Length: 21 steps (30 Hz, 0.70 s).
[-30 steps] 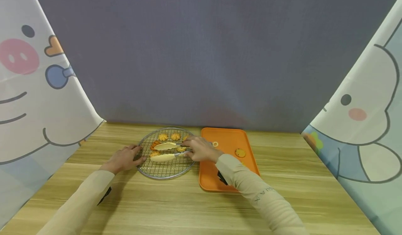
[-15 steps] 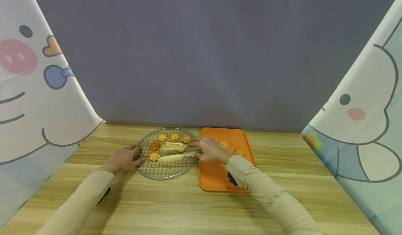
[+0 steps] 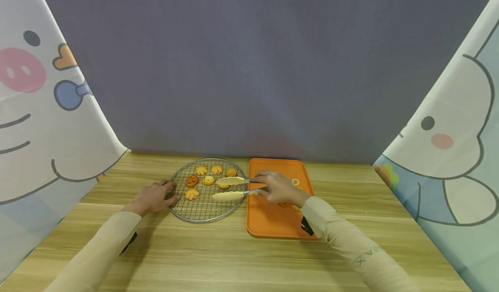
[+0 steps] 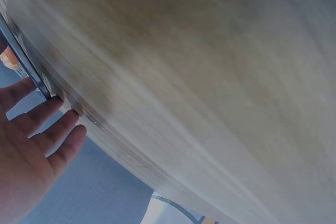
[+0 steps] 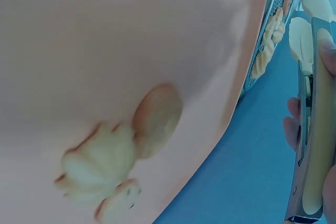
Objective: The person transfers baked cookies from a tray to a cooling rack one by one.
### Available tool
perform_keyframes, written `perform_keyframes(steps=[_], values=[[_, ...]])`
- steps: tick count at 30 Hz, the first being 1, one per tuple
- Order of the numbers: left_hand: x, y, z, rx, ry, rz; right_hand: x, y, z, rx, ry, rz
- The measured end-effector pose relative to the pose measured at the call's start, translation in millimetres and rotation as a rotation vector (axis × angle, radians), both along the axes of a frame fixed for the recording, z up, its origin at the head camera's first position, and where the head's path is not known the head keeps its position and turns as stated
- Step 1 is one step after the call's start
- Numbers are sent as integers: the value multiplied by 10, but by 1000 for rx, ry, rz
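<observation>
Tongs over wire rack at 3 o'clock, arms apart, right hand gripping; left hand at rack's 9 o'clock, fingers extended. Right wrist view shows bunched cookies, half-hidden in head view.

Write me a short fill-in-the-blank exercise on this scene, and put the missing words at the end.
1. The hand at the rim of the round wire rack is the person's ____ one.
2. In the head view, the tray beside the rack is coloured ____.
3. The right hand holds a pair of ____ with pale yellow tips.
4. Those two tips stand ____, not touching each other.

Missing words: left; orange; tongs; apart.
</observation>
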State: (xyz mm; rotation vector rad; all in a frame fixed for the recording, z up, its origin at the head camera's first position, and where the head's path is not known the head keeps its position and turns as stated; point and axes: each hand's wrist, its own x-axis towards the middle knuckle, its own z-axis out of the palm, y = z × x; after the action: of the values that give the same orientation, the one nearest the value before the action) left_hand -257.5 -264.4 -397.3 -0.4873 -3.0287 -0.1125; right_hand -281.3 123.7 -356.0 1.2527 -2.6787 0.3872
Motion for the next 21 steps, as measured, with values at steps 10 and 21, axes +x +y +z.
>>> perform_keyframes(steps=[10, 21], values=[[11, 17, 39, -4, -22, 9, 66, 388, -10, -35, 32, -31], [24, 16, 56, 8, -38, 9, 181, 684, 13, -35, 72, -57]])
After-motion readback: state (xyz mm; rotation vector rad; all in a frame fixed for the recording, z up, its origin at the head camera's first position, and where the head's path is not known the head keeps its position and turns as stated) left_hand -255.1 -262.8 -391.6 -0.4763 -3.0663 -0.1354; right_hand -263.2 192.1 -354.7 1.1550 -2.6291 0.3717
